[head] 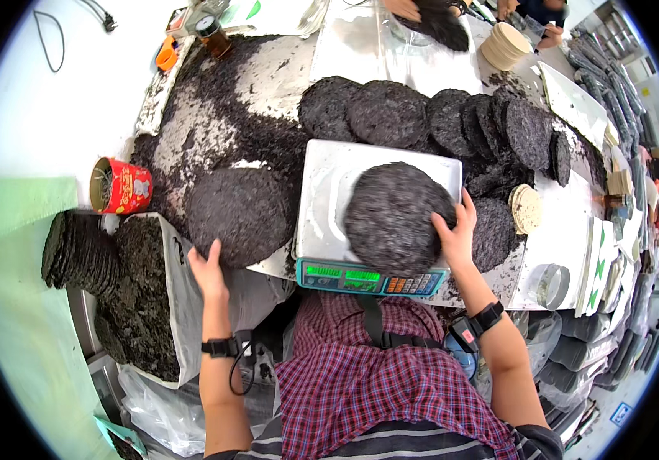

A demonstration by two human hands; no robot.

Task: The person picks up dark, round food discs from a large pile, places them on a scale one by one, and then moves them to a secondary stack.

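Over the steel pan point(318, 207) of a digital weighing scale is a dark round cake of what looks like dried seaweed point(393, 218), blurred by motion. My right hand point(457, 233) grips its right edge, thumb on top. A second dark round cake point(237, 215) lies left of the scale. My left hand point(207, 270) is at that cake's near-left edge, thumb over the rim, fingers spread; whether it grips the cake cannot be made out. Green digits glow on the scale's display panel point(344, 277), beside a keypad point(413, 284).
Behind the scale leans a row of dark cakes point(387, 112). An open sack point(171, 299) with stacked cakes stands left, near a red tub point(128, 187). Pale discs point(526, 208) and a glass jar point(553, 287) are right. Another person's hand point(404, 8) works across the table.
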